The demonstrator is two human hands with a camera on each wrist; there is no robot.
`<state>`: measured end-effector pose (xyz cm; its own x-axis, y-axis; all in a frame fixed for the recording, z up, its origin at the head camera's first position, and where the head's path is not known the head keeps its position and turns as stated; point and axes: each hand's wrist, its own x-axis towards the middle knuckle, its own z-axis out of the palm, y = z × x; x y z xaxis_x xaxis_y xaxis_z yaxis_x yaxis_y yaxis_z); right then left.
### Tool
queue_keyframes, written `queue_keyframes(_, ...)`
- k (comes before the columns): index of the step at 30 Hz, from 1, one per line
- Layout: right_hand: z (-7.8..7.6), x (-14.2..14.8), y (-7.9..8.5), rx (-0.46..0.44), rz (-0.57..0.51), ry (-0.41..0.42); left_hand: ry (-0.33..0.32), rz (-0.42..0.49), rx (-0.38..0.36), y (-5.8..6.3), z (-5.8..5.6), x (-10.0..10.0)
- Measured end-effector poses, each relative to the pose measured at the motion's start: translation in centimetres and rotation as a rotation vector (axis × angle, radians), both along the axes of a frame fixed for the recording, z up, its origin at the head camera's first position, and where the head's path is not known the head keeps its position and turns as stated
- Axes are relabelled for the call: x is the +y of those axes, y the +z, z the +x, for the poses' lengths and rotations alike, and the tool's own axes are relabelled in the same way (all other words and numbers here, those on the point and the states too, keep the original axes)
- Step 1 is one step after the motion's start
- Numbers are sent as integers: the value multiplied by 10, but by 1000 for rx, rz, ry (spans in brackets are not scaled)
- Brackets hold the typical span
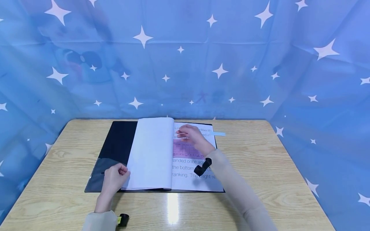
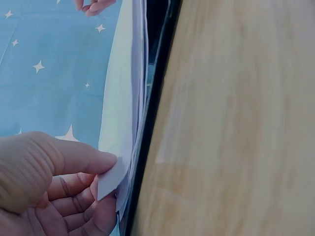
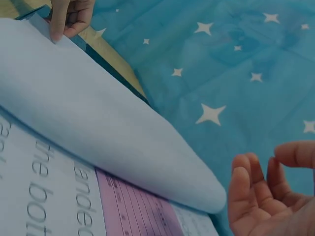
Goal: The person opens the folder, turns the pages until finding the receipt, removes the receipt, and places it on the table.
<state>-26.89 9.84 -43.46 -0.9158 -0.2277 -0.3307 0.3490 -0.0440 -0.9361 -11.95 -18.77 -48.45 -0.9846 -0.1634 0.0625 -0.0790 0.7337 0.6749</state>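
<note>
A black folder point(image 1: 119, 141) lies spread on the wooden table with a booklet of large-print sheets inside. My left hand point(image 1: 114, 178) pinches the lower left corner of the blank white page point(image 1: 151, 154) between thumb and fingers; the left wrist view shows that corner point(image 2: 112, 177) bent up in the grip. This page bulges along the middle fold. Over the upper part of the printed page point(image 1: 193, 179) hovers my right hand point(image 1: 193, 136), fingers loosely bent. In the right wrist view its thumb and fingers stand apart with nothing visible between them. A pink block point(image 1: 188, 149) with a ruled grid is partly covered by that hand.
A light blue tab point(image 1: 218, 133) sticks out past the printed page's right edge. The wooden table point(image 1: 260, 154) extends around the folder, and a blue curtain with white stars point(image 1: 185, 64) hangs behind it. Small black devices point(image 1: 203, 166) are worn on the wrists.
</note>
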Motion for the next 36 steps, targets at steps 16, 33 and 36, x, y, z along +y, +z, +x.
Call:
queue_keyframes(16,5,46,-11,6,122,-7,-4,-15,-103,4,1,1)
queue_keyframes(33,10,87,-22,88,393,45,-12,-23,-68,3,1,2)
queue_keyframes(36,10,94,-24,143,472,65,-21,-20,-48,3,0,2)
